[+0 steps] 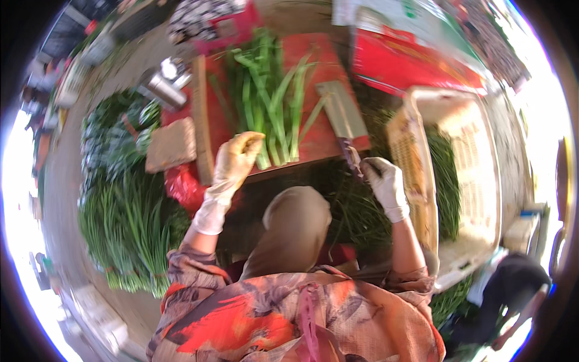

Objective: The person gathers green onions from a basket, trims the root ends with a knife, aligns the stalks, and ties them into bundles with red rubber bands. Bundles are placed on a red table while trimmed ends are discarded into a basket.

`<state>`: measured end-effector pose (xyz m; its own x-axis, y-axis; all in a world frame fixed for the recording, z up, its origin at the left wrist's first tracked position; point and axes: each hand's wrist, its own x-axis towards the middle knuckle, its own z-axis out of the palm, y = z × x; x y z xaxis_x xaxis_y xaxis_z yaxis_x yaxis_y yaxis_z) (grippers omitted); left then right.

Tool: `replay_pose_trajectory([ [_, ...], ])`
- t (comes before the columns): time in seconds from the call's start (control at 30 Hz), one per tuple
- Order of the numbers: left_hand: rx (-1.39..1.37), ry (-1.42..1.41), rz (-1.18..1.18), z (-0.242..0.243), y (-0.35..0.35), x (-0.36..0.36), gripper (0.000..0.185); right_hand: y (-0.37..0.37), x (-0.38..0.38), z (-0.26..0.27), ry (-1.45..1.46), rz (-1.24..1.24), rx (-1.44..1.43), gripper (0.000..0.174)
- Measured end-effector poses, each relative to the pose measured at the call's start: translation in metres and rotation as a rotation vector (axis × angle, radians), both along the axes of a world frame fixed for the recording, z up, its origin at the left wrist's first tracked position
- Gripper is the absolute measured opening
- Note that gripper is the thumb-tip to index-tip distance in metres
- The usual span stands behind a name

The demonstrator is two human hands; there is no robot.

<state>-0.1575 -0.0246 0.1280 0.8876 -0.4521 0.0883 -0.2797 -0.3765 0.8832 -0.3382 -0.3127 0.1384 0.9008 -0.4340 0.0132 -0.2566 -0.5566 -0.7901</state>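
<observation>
Green leafy stalks (271, 104), like scallions or garlic greens, lie on a red board (316, 149) with their pale cut ends towards me. My left hand (237, 158), in a pale glove, is beside the lower left of the stalks, fingers curled; blur hides whether it grips anything. A cleaver (341, 108) rests at the board's right, its purple wrapped handle (350, 156) reaching over the front edge. My gloved right hand (384, 183) has its fingertips at the end of that handle; whether they grip it is unclear.
A wooden strip (202, 122) and a brick (172, 145) lie along the board's left. Bundled greens (126, 226) and a metal cylinder (163, 90) are farther left. At right stands a plastic crate (493, 181) holding greens (443, 181). Another person (506, 298) bends at lower right.
</observation>
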Motion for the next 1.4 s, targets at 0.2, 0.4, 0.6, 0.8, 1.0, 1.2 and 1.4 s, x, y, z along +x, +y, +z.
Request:
replay_pose_trajectory([
  [0.2,-0.125,0.393,-0.326,0.043,-0.088,-0.009,0.024,-0.218,-0.197,-0.044,0.231,-0.624,-0.111,0.026],
  [0.4,0.122,0.476,-0.775,0.049,-0.232,-0.065,0.034,-0.228,-0.327,-0.176,0.973,-0.511,-0.278,0.073],
  [0.6,0.168,0.613,-0.846,0.032,-0.307,-0.099,0.031,-0.312,-0.271,-0.191,0.888,-0.521,-0.164,0.052],
  [0.8,0.089,0.551,-0.799,0.004,-0.351,-0.118,0.03,-0.357,-0.095,-0.207,0.39,-0.291,-0.584,0.081],
  [1.0,0.07,0.553,-0.701,-0.007,-0.35,-0.102,0.03,-0.355,-0.013,-0.234,0.68,-0.052,-0.698,0.108],
  [1.2,0.005,0.64,-0.625,-0.006,-0.351,-0.093,0.029,-0.361,0.014,-0.208,0.721,-0.089,-0.335,0.077],
  [1.4,0.005,0.61,-0.654,0.001,-0.345,-0.088,0.027,-0.36,0.035,-0.216,0.608,0.001,-0.398,0.084],
])
